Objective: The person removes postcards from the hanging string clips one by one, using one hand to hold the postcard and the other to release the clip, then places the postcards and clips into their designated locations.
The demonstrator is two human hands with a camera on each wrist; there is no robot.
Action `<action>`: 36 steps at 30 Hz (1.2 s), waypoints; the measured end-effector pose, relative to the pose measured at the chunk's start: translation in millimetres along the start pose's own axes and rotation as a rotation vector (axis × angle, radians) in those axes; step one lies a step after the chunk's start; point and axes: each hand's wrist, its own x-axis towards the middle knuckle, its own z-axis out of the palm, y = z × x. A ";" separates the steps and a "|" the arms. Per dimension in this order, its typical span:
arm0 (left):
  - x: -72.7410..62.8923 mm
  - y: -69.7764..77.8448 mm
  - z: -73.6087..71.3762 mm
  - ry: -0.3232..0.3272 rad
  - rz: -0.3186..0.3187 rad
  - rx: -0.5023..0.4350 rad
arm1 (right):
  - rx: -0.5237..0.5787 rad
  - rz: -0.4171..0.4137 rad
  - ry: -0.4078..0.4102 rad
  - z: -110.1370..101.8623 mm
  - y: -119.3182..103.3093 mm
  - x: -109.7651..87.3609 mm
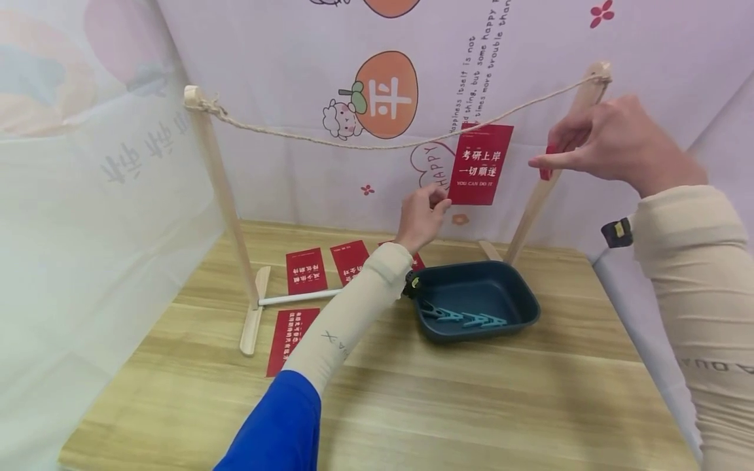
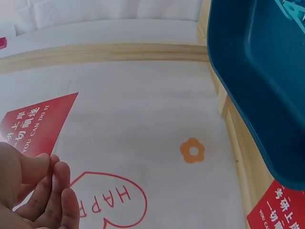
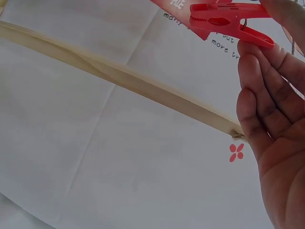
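My left hand (image 1: 421, 219) pinches a red card (image 1: 478, 167) with white lettering by its lower left corner, thumb against fingers. The card hangs upright, its top edge at the twine (image 1: 330, 144); whether it lies in front of or behind the twine I cannot tell. To the right of the card, my right hand (image 1: 618, 144) holds a red clothespin (image 3: 228, 21) between thumb and fingers. In the right wrist view the clothespin is seen side on, apart from my other fingers. The twine sags between two wooden posts.
A dark blue tray (image 1: 480, 333) with several teal clothespins (image 1: 474, 320) stands on the wooden table (image 1: 471, 405). Several red cards (image 1: 306, 271) lie at the left, partly hidden by my left arm. The left post (image 1: 220, 190) and right post (image 1: 533, 216) rise either side; a white rod (image 1: 300, 297) runs low.
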 end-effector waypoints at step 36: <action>-31.6 -23.7 -36.1 -0.047 -0.108 -0.033 | 0.025 -0.092 -0.098 52.5 4.5 -7.3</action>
